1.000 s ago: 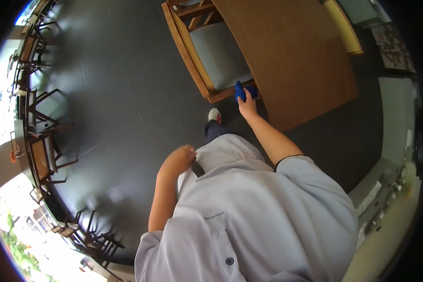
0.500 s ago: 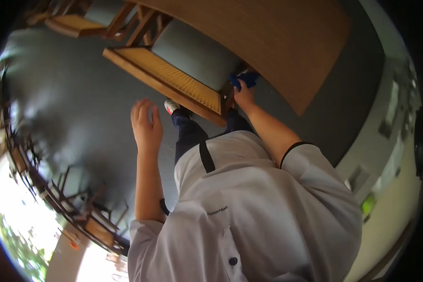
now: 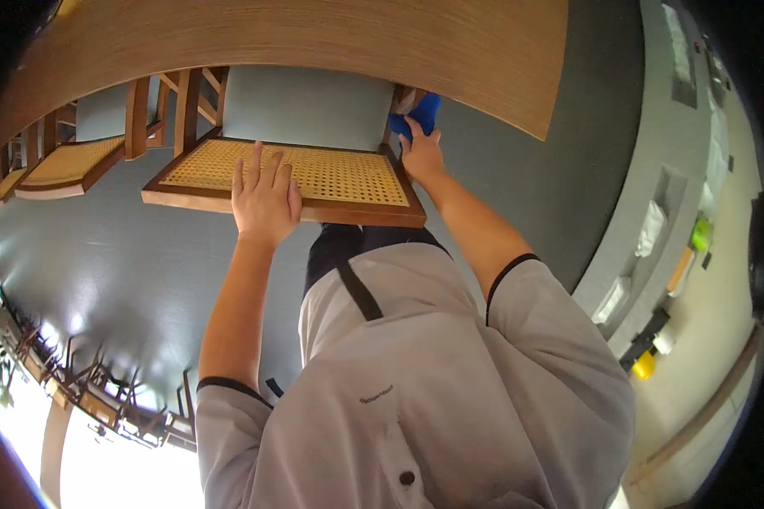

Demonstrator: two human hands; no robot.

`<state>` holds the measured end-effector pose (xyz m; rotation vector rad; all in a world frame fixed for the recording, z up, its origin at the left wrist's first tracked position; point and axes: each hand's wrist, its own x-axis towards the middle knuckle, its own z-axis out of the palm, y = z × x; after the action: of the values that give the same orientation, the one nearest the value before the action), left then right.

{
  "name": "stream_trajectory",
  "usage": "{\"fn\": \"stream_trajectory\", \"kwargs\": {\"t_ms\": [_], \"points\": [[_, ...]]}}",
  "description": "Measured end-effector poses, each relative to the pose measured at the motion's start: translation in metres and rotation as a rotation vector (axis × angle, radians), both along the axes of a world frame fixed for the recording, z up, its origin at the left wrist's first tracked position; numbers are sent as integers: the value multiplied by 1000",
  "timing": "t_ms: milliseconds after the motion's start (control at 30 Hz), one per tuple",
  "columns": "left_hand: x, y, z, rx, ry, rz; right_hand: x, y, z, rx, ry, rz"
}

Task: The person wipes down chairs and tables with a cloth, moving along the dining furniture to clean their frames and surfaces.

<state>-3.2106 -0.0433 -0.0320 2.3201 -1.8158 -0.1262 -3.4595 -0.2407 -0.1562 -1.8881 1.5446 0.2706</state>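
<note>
A wooden chair with a woven cane seat and a grey backrest stands in front of me. My left hand lies on the seat's front edge, fingers spread over the weave and holding nothing. At the chair's right side, my right hand grips a blue cloth, which is up by the side of the backrest. The exact contact between cloth and chair frame is hard to see.
A long wooden table spans the far side, its corner at the right. Another cane-seated chair stands to the left. More furniture lines the lower left, and a grey counter with items runs along the right.
My left hand has gone from the air beside the chair onto its seat. My right hand still holds the blue cloth by the backrest. The view has turned, levelling the chair and table.
</note>
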Motion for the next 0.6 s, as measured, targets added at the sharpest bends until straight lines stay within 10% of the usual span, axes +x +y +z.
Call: {"fn": "stream_trajectory", "kwargs": {"t_ms": [233,600], "points": [[-2,-3,-5,-54,42,5,26,-49,-23,-450,114,61],[-5,-9,-5,-2,7,-28,29,-83,-44,-252,-19,85]]}}
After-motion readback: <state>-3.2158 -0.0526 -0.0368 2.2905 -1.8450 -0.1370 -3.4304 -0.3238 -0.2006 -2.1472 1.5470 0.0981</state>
